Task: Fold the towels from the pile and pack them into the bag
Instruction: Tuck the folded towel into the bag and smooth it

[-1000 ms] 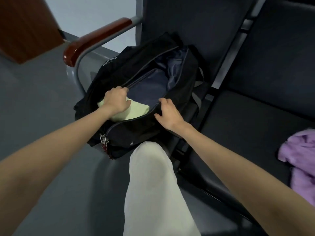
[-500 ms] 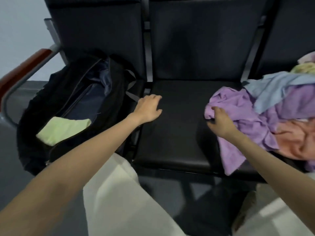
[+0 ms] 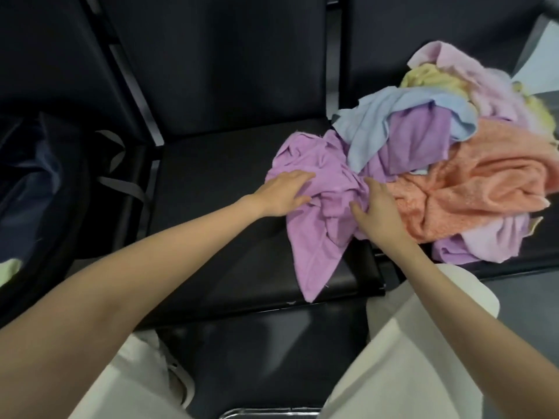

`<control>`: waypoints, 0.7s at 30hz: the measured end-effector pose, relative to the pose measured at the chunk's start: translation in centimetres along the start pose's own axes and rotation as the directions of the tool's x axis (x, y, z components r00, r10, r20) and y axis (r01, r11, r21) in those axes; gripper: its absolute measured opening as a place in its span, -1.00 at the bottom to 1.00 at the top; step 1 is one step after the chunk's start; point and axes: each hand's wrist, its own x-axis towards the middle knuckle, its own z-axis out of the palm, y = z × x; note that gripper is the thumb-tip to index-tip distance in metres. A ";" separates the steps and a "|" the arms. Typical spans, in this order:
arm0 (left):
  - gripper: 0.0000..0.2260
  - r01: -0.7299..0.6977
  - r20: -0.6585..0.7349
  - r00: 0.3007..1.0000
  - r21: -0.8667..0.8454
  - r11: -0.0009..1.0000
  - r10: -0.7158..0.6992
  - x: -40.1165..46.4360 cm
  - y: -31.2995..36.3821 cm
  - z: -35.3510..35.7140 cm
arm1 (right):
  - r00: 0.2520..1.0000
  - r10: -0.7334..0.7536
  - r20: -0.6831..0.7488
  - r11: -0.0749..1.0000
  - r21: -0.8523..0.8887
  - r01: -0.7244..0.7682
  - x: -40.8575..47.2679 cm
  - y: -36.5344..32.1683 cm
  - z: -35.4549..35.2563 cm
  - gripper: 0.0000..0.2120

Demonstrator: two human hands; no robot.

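While both hands sit on the purple towel point(image 3: 314, 225), I see my left hand point(image 3: 282, 193) resting flat on it with straight fingers, and my right hand point(image 3: 376, 207) curling its fingers into the bunched cloth. That towel hangs over the front edge of the middle seat point(image 3: 211, 207), touching the pile point(image 3: 453, 164) heaped on the right seat. At the left edge sits the dark bag point(image 3: 33, 182), open, with a green towel point(image 3: 9, 269) inside
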 end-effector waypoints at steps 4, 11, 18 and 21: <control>-0.57 0.020 -0.030 0.999 -0.043 0.999 -0.022 2.7 0.4 0.6 | 1.000 0.026 -0.011 1.000 0.011 -0.026 0.2 1.0 0.5 -0.49; -0.66 0.120 -0.034 0.992 -0.006 0.993 -0.120 4.8 -0.2 0.7 | 0.998 0.062 -0.016 0.993 0.105 -0.060 1.4 1.3 0.9 -0.66; -0.92 -0.076 -0.330 0.944 -0.251 0.965 -0.011 1.3 1.3 -1.0 | 0.999 0.024 -0.036 0.981 0.192 -0.017 1.8 0.2 0.2 -0.52; -0.93 -0.148 -0.361 0.932 -0.293 0.945 0.034 -1.8 2.6 -2.4 | 0.994 -0.103 0.017 0.946 0.310 0.093 1.1 -1.2 -0.4 -0.53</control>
